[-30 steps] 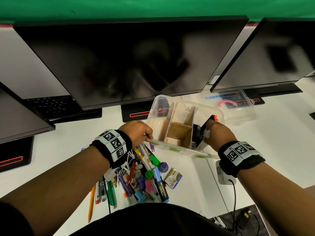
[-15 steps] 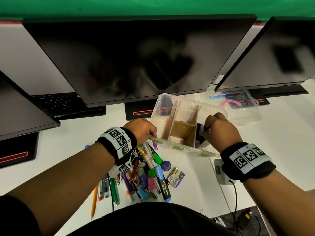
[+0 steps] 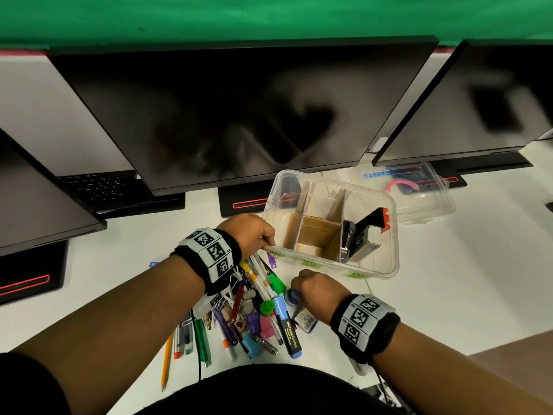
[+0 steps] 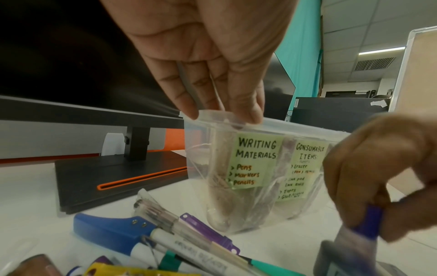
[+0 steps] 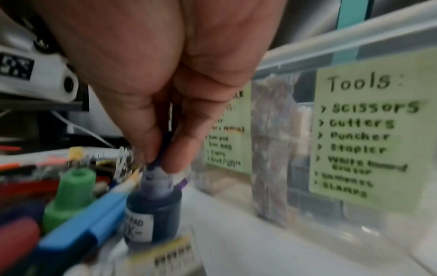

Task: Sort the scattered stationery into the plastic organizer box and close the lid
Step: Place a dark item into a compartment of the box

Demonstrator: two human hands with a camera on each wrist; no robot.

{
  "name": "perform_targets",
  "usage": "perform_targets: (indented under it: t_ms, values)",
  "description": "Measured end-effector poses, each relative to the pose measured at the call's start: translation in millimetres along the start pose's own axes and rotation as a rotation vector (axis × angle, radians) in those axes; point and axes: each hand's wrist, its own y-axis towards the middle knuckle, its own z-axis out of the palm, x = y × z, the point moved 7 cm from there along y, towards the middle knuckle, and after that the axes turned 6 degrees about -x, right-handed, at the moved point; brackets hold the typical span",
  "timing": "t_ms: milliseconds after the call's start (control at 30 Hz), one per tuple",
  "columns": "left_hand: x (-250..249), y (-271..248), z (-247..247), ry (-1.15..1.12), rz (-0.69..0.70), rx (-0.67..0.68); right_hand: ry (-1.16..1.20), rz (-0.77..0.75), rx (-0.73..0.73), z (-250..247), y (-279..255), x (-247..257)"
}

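The clear plastic organizer box [image 3: 371,272] stands open on the white desk, with cardboard dividers inside. A black stapler and a black-and-red tool [image 3: 363,235] sit in its right compartment. My left hand [image 3: 269,242] grips the box's near-left rim [image 4: 224,115]. My right hand [image 3: 296,290] is in front of the box and pinches the cap of a small blue ink bottle [image 5: 153,209] that stands on the desk at the pile's edge. The stationery pile [image 3: 254,313] of pens, markers and erasers lies under my left wrist.
The clear lid [image 3: 425,202] lies behind the box to the right. Dark monitors [image 3: 239,115] and their bases [image 3: 242,202] line the back of the desk. A white adapter with a cable [image 3: 359,366] sits by my right wrist, near the desk's front edge.
My right hand let go of the stapler in the right compartment, came out of the box and moved down to the pile, where it now pinches the ink bottle. The left hand kept its grip.
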Motion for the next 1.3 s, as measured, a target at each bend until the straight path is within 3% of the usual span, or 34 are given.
perform_targets:
  t_ms: [100, 233, 300, 367, 500, 633, 767, 1067, 1200, 1300]
  values:
    - [0.3, 0.3, -0.4, -0.001, -0.001, -0.005, 0.106, -0.025, -0.176, -31.2, -15.8, -0.7]
    - [-0.9, 0.6, -1.0, 0.009, 0.014, -0.004, 0.255, -0.018, -0.564, -105.5, -55.8, -23.1]
    - [-1.0, 0.5, -0.6, 0.013, 0.023, -0.009, 0.227, 0.064, -0.685, -130.1, -69.0, -46.5]
    - [0.1, 0.1, -0.4, 0.007, 0.018, -0.013, 0.141, 0.213, -0.656, -134.5, -67.7, -71.9]
    - [0.9, -1.0, -0.7, 0.0, 0.012, -0.012, 0.066, 0.431, -0.342, -100.6, -43.9, -105.9]
    - [0.9, -1.0, -0.5, -0.005, 0.006, -0.001, -0.027, 0.467, -0.117, -75.5, -19.9, -113.5]
    - [0.2, 0.0, -0.9, -0.008, 0.008, -0.013, -0.086, 0.504, -0.042, -64.9, -5.4, -116.0]
    - [2.6, 0.5, -0.2, -0.004, 0.012, -0.012, -0.043, 0.578, -0.01, -56.7, -8.2, -124.9]
    - [1.7, 1.2, -0.2, 0.002, 0.031, -0.003, 0.008, 0.563, -0.149, -71.5, -11.6, -115.5]
    - [2.3, 0.8, -1.1, 0.01, 0.034, -0.012, 0.065, 0.398, -0.235, -74.1, -13.7, -87.6]
